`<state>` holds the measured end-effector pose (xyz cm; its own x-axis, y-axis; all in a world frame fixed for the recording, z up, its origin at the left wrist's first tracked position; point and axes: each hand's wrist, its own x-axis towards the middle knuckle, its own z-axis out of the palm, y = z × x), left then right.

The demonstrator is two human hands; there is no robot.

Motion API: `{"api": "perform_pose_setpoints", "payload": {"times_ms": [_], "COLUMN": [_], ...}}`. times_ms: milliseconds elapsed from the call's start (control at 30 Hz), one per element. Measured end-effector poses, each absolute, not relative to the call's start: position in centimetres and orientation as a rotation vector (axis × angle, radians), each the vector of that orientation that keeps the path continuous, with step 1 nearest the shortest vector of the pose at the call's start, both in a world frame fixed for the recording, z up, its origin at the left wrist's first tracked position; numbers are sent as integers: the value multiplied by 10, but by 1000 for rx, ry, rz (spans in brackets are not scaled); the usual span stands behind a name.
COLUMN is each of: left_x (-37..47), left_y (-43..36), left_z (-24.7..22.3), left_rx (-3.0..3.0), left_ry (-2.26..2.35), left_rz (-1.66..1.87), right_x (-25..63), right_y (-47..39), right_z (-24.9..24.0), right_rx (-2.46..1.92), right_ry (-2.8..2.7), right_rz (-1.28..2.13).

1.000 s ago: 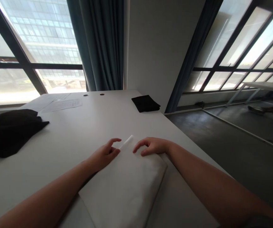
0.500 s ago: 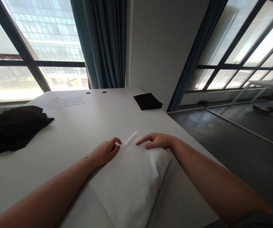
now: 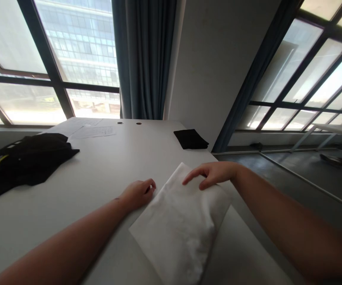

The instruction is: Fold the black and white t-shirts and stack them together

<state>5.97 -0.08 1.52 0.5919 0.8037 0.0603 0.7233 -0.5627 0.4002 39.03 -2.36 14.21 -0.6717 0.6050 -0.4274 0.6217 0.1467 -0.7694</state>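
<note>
A folded white cloth [image 3: 179, 221] lies at an angle on the white table [image 3: 114, 162], near its front edge. At the cloth's left edge is my left hand [image 3: 138, 194], its fingers curled and pressed together; what they grip, if anything, is too small to make out. My right hand [image 3: 214, 174] rests over the upper right part of the cloth, thumb and forefinger apart, with nothing held between them.
A black folded cloth [image 3: 191, 139] lies at the table's far right corner. A crumpled black garment [image 3: 31, 158] is on the left, with paper sheets [image 3: 93, 131] behind it. Beyond the right edge are grey floor and another table [image 3: 337, 129].
The view has shifted, so the room sits lower and further right. The white cloth and my right hand have moved to the right, and my left hand's fingers have drawn closer together.
</note>
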Motion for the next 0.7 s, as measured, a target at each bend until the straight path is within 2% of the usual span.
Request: {"api": "perform_pose_setpoints", "payload": {"times_ms": [200,367,467,533,633,700], "left_x": [56,56,57,58,61,63], "left_y": [4,3,3,2,1,1], "left_z": [16,16,16,17,18,18], "left_rx": [2485,2530,2549,2575,2597,2589], "left_ry": [1285,1238,1243,1230,1247,1319], "left_rz": [346,310,293,285,247,221], "right_x": [358,346,356,365,376,382], "right_y": [-19,18,68,103,150,176], "right_z": [264,328,345,348,337,319], "right_rx": [1350,1512,1865,2032,2062,2113], "right_ry": [2256,2338,2725,2841,2894,2985], "right_rz": [-1419,-1155,-1122,-1265,-1475,-1483]}}
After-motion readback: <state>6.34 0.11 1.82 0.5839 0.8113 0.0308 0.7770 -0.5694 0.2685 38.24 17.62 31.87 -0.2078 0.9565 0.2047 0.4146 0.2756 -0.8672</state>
